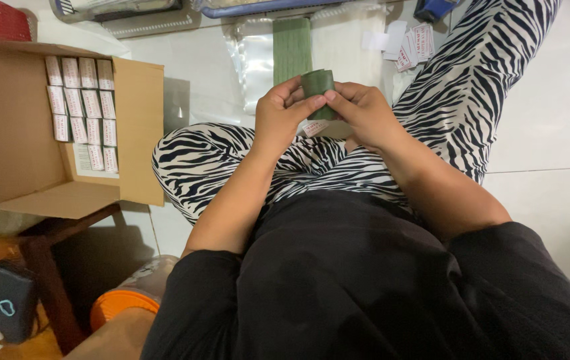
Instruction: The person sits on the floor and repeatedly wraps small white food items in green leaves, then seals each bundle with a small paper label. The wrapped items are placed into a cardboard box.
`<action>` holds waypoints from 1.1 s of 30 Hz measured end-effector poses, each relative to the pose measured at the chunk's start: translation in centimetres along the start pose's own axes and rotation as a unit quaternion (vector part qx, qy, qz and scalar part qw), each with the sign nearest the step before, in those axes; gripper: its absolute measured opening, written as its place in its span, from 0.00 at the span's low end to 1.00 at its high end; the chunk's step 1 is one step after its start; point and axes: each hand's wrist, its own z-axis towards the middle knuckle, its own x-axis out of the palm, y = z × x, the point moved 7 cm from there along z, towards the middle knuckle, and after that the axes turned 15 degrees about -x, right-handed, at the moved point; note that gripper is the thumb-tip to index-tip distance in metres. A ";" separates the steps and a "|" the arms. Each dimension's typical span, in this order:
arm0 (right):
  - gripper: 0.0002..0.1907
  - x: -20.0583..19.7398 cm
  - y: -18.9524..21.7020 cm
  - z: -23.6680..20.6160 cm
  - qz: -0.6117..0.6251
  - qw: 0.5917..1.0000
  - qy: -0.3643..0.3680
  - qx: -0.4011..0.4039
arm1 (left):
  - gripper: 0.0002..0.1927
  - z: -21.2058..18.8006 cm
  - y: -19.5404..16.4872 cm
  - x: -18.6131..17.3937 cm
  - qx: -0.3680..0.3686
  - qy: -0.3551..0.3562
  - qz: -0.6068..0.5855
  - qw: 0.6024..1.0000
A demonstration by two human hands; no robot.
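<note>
My left hand [278,117] and my right hand [361,110] together grip a small green wrapped roll [318,85] above my lap. Both thumbs press on its front face. A small white and red label [313,128] shows just under the roll between my hands. I sit on the floor in zebra-striped trousers [458,93] and a black top. A flat green strip [291,47] lies on clear plastic bags [255,57] on the floor beyond my hands.
An open cardboard box [138,127] at the left holds several rows of small white and red packets [81,100]. Loose labels [413,45] lie at the top right. A low wooden stool [48,253], an orange lid [121,303] and a dark device [6,300] sit lower left.
</note>
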 end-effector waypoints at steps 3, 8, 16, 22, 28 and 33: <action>0.23 0.0 -1.5 0.8 -0.010 1.000 -0.007 -0.005 | 0.25 0.3 0.6 -0.9 0.002 -0.028 0.024 0.999; 0.20 0.0 -4.8 3.1 0.012 0.999 0.022 -0.048 | 0.35 1.7 2.2 -2.8 0.005 -0.047 -0.023 0.999; 0.09 -0.6 -6.3 3.8 -0.374 0.856 -0.021 -0.355 | 0.43 4.1 2.7 -8.5 -0.035 -0.130 -0.103 0.985; 0.12 3.7 -14.4 5.0 -0.631 0.678 0.276 -0.256 | 0.42 4.4 1.7 -10.8 0.022 -0.104 -0.188 0.976; 0.07 3.4 -18.3 6.2 -0.679 0.627 0.318 -0.212 | 0.43 4.4 2.2 -10.1 0.010 -0.099 -0.166 0.981; 0.05 3.7 -15.7 5.1 -0.629 0.658 0.264 -0.319 | 0.43 4.4 2.0 -9.8 0.016 -0.090 -0.162 0.982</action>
